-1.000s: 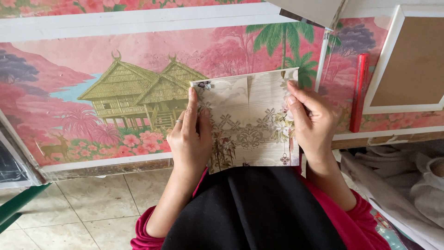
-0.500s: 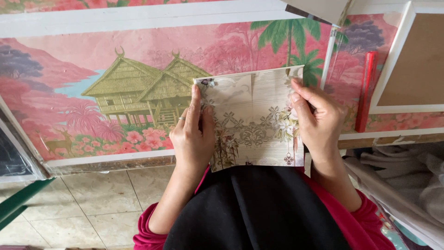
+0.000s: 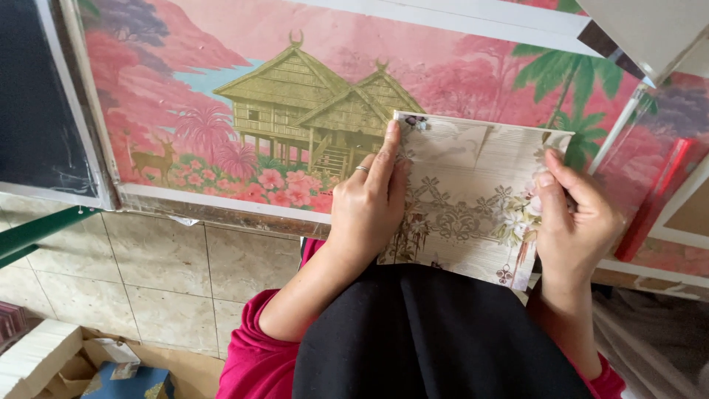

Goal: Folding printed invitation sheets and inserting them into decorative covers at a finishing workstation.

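On the person's lap, against black cloth (image 3: 443,340), lies a rectangular printed paper piece (image 3: 473,199), its far edge reaching over the lower part of a large painted panel (image 3: 221,96). The piece is cream with fine horizontal streaks and brown-olive floral scrollwork; a folded triangular flap shows along its top edge, which suggests an envelope or folded card, though I cannot tell which.

Left hand (image 3: 369,203): laid flat on the left portion of the piece, fingers together and extended, index fingertip at the top left corner, a ring on one finger. The grip is pressed down, not pinching.

Right hand (image 3: 580,222): curled at the right edge, fingertips and thumb pinching that edge.

Assessment of the step: the work appears to be flattening or creasing the fold. Done well, it calls for the flat hand to hold the sheet steady while pressure runs evenly along the crease, corners kept aligned; the soft lap gives poor backing, so a skewed crease is a risk.

Materials: the paper looks thin, matte and stiff enough to hold a sharp edge. The panel behind is glossy-looking, in pinks and greens, showing a stilted house, palms, flowers and a deer, with a pale border. A red flat object (image 3: 657,199) leans at the right. Beige floor tiles (image 3: 162,258) lie below, with a green bar (image 3: 37,233) at the left.
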